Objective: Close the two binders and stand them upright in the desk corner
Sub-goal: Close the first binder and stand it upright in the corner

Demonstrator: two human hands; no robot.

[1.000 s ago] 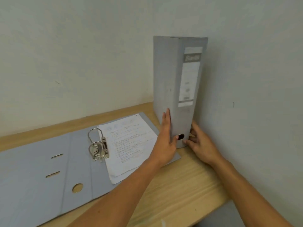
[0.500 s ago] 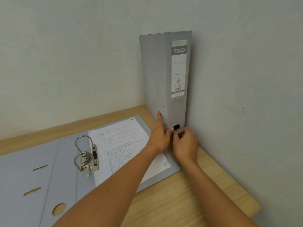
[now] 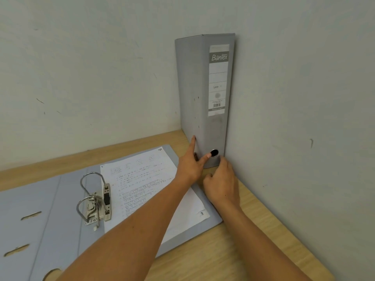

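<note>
About half of the job looks done: 1 grey binder (image 3: pixel 205 98) is closed and stands upright on the worktop (image 3: pixel 233 250) in the corner, its spine facing out and its far side against the right wall (image 3: pixel 304 98). The left hand (image 3: pixel 192 161) lies flat and open against the binder's left cover near the bottom, thumb reaching toward the finger hole (image 3: pixel 214 152) in the spine; it presses rather than grips. The right hand (image 3: pixel 222 183) is loosely curled at the binder's lower right edge by the wall, and whether it has hold of anything cannot be told. The second binder (image 3: pixel 50 199) lies wide open and flat to the left, ring mechanism (image 3: pixel 95 199) open, a sheet of paper (image 3: pixel 146 179) on it. It has yet to be closed and stood beside the first.
</note>
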